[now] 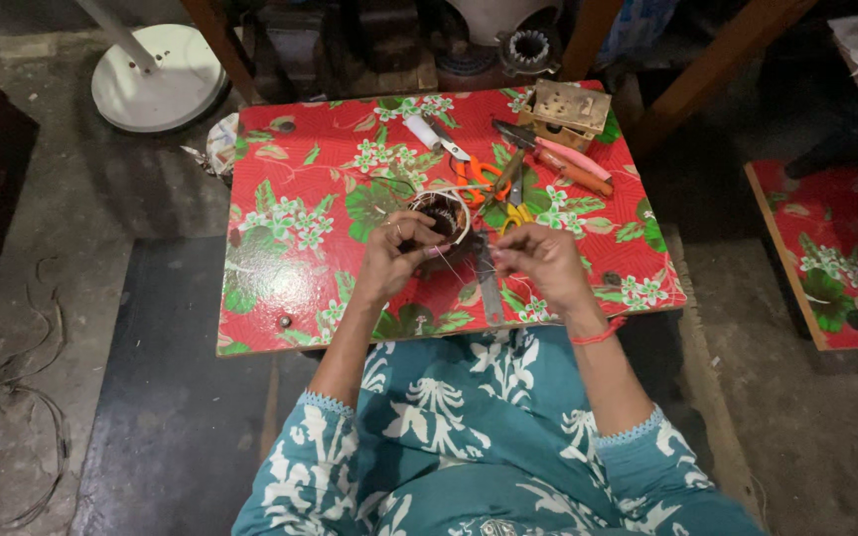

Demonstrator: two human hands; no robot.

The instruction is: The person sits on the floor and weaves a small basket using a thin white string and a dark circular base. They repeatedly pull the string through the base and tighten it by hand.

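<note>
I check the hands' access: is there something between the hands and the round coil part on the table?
Nothing visible. The left hand is already touching the round coil part, and the right hand is beside it, near a metal strip. The scissors lie behind the part.

- A round wound coil (442,216) with a pale outer ring and dark core sat on the table's middle, tilted, touching the fingers.

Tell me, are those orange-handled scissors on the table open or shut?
Cannot tell for sure: the orange-handled scissors lie flat on the flowered table, their blades too small and cluttered by other tools.
</note>
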